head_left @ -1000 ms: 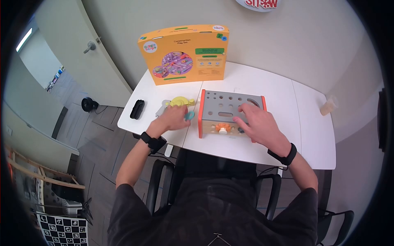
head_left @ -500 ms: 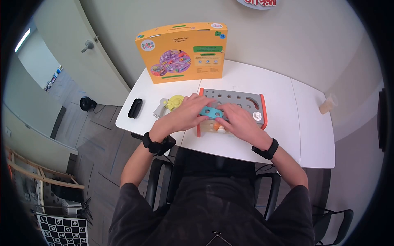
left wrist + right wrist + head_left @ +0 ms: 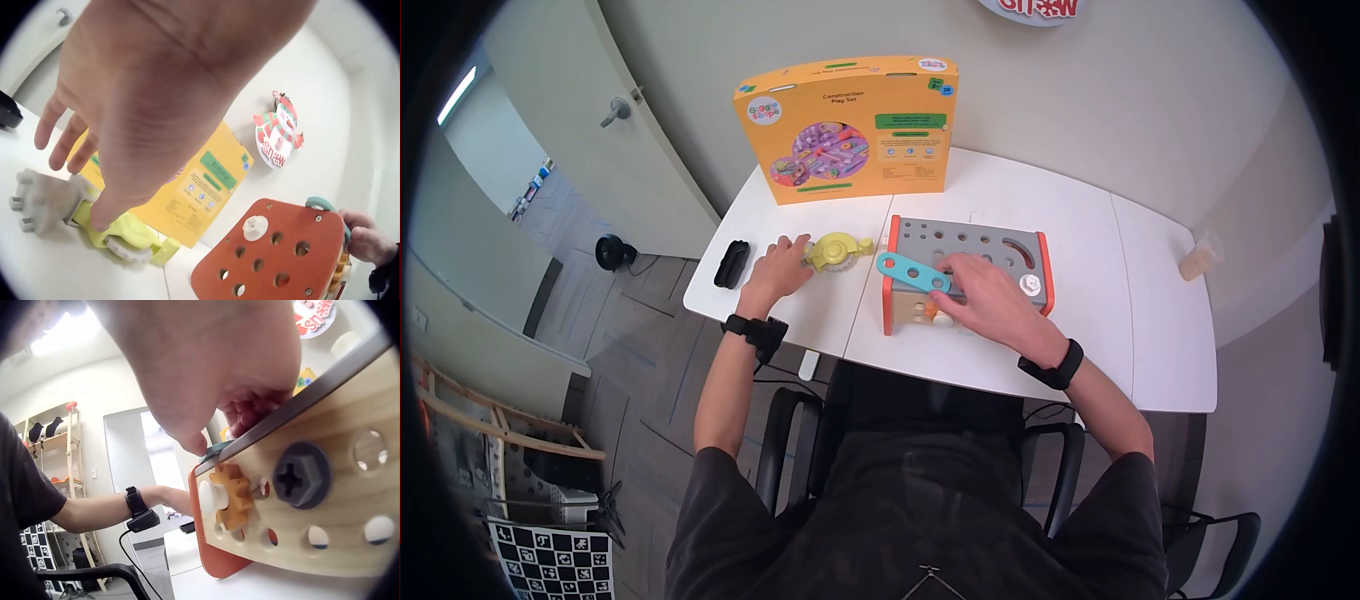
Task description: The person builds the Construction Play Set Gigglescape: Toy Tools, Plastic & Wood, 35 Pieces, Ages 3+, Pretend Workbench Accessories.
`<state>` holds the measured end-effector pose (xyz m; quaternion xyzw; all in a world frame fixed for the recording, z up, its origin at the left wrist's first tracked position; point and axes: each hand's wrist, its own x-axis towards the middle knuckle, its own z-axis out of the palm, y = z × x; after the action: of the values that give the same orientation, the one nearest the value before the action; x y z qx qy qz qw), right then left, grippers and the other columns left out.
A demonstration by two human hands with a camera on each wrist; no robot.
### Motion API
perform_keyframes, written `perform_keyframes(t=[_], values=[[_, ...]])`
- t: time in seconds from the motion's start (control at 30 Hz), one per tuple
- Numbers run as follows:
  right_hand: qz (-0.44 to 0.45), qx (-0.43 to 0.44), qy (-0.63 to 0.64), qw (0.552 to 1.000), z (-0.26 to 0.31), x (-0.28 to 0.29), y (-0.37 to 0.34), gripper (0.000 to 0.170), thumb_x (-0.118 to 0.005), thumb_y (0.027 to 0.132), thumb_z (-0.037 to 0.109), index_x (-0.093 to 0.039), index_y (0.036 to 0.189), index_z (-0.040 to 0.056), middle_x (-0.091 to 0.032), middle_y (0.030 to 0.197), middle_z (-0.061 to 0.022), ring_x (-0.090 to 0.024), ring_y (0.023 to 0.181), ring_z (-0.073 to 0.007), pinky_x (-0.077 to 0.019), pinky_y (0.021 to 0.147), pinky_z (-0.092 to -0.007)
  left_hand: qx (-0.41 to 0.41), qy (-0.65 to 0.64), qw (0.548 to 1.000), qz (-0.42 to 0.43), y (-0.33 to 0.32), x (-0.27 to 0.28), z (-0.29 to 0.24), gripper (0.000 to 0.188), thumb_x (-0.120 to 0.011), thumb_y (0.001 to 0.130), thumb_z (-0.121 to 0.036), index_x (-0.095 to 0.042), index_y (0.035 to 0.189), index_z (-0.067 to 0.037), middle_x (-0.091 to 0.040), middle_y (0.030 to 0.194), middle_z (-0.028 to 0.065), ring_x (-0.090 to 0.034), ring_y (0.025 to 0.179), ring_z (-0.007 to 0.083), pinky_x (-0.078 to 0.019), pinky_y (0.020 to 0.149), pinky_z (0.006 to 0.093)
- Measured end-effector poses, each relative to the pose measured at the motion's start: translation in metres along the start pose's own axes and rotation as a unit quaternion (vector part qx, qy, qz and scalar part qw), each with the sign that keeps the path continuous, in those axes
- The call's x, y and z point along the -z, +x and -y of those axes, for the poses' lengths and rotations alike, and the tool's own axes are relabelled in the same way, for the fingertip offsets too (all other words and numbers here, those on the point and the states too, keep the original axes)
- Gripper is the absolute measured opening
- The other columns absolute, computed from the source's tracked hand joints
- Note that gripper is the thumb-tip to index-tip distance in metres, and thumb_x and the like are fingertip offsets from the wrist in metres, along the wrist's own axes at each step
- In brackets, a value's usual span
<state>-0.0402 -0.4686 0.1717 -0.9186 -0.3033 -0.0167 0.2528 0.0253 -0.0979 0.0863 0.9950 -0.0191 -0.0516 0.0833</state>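
Observation:
My right hand [image 3: 992, 300] pinches a teal strip with holes [image 3: 913, 273] by its right end, thumb below and fingers above. The strip slants across the grey top of a wooden toy workbench [image 3: 920, 245] with red-orange end panels. On the bench's front, the right wrist view shows an orange gear [image 3: 237, 503] with a white knob and a grey hex bolt [image 3: 312, 478]. My left hand [image 3: 777, 268] reaches over a yellow and grey toy saw [image 3: 837, 250] on the table. In the left wrist view its fingers are straight, the thumb overlapping the saw's yellow part.
A large yellow play-set box [image 3: 850, 130] stands at the back of the white table [image 3: 1090, 345]. Left of my left hand lies a black case [image 3: 732, 264]. A translucent cup [image 3: 1199, 258] is at the far right edge. White pieces sit on the bench top [image 3: 1030, 285] and its left panel [image 3: 255, 229].
The left hand picked up the teal strip beside the bench, brought it to the right hand over the bench, then let go and moved back left to the toy saw.

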Motion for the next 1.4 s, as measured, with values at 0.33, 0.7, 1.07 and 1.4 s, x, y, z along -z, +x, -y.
perform_keyframes(t=[0.33, 0.7, 1.07, 1.4], values=[[0.024, -0.059, 0.052, 0.997, 0.007, 0.011, 0.0, 0.052, -0.066, 0.103, 0.034, -0.051, 0.138, -0.001, -0.069, 0.09, -0.0176, -0.069, 0.084, -0.0352, -0.0542, 0.076, -0.0475, -0.009, -0.066, 0.998, -0.017, 0.055, -0.034, 0.027, 0.061, -0.072, 0.089, -0.021, -0.054, 0.147, -0.016, -0.07, 0.12, 0.0252, -0.07, 0.11, 0.042, -0.0581, 0.091, 0.051], [-0.019, -0.075, 0.14, 0.987, -0.008, 0.016, 0.003, 0.041, -0.059, 0.107, 0.026, -0.052, 0.138, -0.0008, -0.061, 0.079, -0.0104, -0.064, 0.071, -0.0252, -0.0502, 0.067, -0.0403, -0.195, -0.531, 0.819, -0.098, 0.03, 0.061, -0.103, 0.058, -0.066, 0.102, -0.009, -0.042, 0.155, -0.009, -0.069, 0.127, 0.0204, -0.07, 0.116, 0.0282, -0.0563, 0.095, 0.0393], [-0.073, -0.077, 0.151, 0.983, -0.002, 0.037, 0.008, 0.03, -0.055, 0.109, 0.023, -0.056, 0.127, -0.0006, -0.063, 0.08, -0.0107, -0.064, 0.073, -0.0248, -0.0501, 0.07, -0.0386, -0.3, -0.412, 0.852, -0.118, 0.007, 0.079, -0.142, 0.058, -0.067, 0.096, 0.003, -0.043, 0.148, -0.008, -0.064, 0.136, 0.022, -0.067, 0.126, 0.0354, -0.0573, 0.102, 0.0425], [-0.089, -0.064, 0.158, 0.981, 0.034, 0.062, 0.003, 0.026, -0.053, 0.11, 0.022, -0.062, 0.108, -0.0023, -0.067, 0.078, -0.0122, -0.061, 0.067, -0.024, -0.0471, 0.065, -0.0378, -0.283, -0.399, 0.87, -0.057, 0.005, 0.075, -0.142, 0.077, -0.084, 0.083, -0.005, -0.042, 0.147, -0.011, -0.061, 0.14, 0.0145, -0.065, 0.125, 0.029, -0.0625, 0.094, 0.0397]])
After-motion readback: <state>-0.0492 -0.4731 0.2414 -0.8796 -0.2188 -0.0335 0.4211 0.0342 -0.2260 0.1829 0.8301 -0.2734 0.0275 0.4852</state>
